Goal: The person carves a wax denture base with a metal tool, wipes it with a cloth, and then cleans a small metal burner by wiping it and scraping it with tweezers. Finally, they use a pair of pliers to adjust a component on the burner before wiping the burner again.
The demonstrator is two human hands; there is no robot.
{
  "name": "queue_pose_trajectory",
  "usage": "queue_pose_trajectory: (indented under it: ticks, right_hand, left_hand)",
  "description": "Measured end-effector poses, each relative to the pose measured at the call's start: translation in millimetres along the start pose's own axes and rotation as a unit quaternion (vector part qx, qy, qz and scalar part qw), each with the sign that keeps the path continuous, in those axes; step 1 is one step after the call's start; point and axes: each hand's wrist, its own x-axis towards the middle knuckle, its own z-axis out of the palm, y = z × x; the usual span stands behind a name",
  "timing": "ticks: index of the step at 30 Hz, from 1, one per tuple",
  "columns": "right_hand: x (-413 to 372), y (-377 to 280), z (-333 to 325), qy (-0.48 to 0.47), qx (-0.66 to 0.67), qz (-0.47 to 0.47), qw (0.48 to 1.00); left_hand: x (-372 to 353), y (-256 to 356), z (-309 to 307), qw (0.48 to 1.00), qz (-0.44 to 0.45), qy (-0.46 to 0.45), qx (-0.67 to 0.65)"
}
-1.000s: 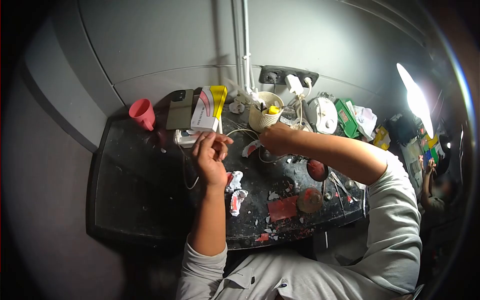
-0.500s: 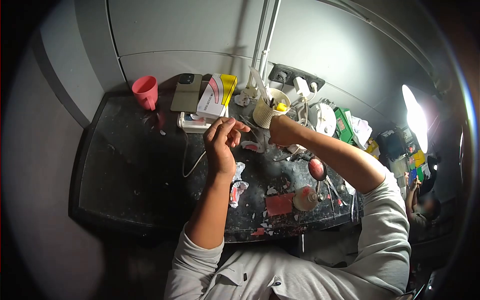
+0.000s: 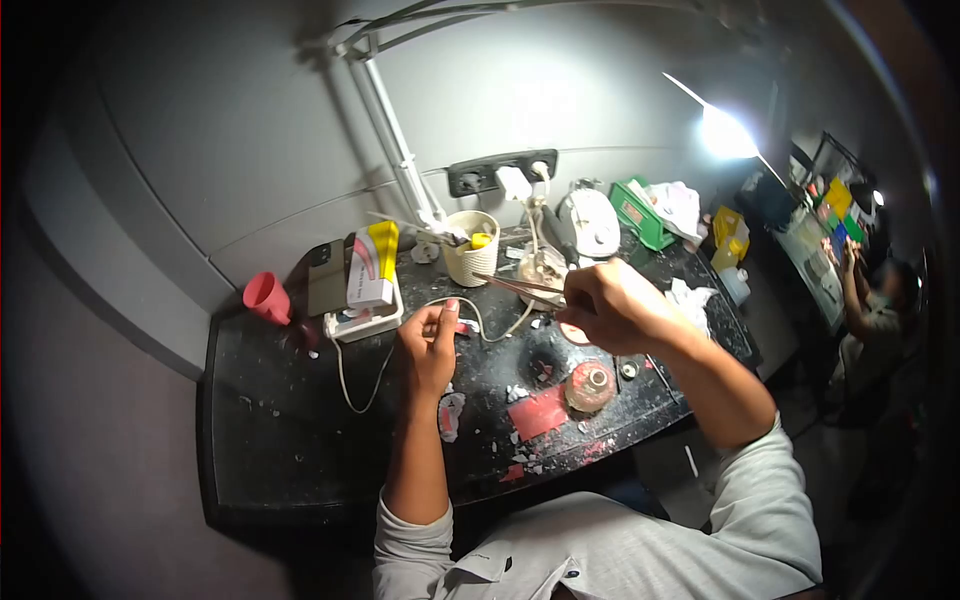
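My right hand [image 3: 615,305] is closed around slim metal hand tools [image 3: 530,289], whose long ends point left toward the woven cup [image 3: 471,262]. Their exact kind is not clear. Bent inward in front of the white box [image 3: 365,326], my left hand [image 3: 430,340] has its thumb up and fingers curled; anything inside is hidden. The cup holds a yellow item [image 3: 481,241] and other sticks. Below the right hand stands a round glass bottle [image 3: 590,388], with a flat pink sheet [image 3: 538,412] beside it. A white and pink piece [image 3: 451,418] lies near my left wrist.
A red mug [image 3: 267,298], phone [image 3: 327,278] and yellow-white carton [image 3: 373,264] stand at the back left. Behind my right hand are a white device [image 3: 590,222] and green box [image 3: 642,212]. A cable [image 3: 480,320] crosses the table. Another person [image 3: 880,300] works at far right.
The view has shifted. My right hand has moved away from the cup and now holds slim metal tools. Tools lying near the bottle no longer show there. My left fingers have curled in.
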Motion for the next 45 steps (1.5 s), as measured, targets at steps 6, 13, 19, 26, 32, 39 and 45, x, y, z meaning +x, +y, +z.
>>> queue_pose_trajectory:
  ticks: [6,13,19,26,32,39,45]
  right_hand:
    - [-89.4,32.5,32.2,0.024,0.190,-0.056,0.980]
    - [-155.9,40.9,35.7,-0.018,0.189,-0.038,0.981]
    - [-173.2,38.9,61.6,0.050,0.254,-0.077,0.963]
    - [-169.5,47.5,67.6,0.045,0.270,-0.094,0.957]
    - [-158.6,64.7,40.3,0.164,0.271,-0.051,0.947]
    - [-129.1,72.0,52.8,0.280,0.267,-0.072,0.919]
    - [-104.4,65.5,62.7,0.239,0.151,-0.080,0.956]
  left_hand:
    - [-53.0,45.2,55.6,0.962,0.081,-0.154,-0.211]
    - [-124.3,46.8,86.1,0.964,0.077,-0.166,-0.193]
    - [-154.7,44.9,89.7,0.929,0.301,-0.213,0.021]
    - [-151.3,39.6,86.3,0.912,0.340,-0.209,0.095]
    - [-141.2,12.2,41.6,0.940,0.302,-0.074,0.142]
    - [-139.7,-27.3,-30.4,0.930,0.306,0.095,0.178]
    - [-151.5,-51.2,-42.3,0.937,0.275,0.119,0.178]
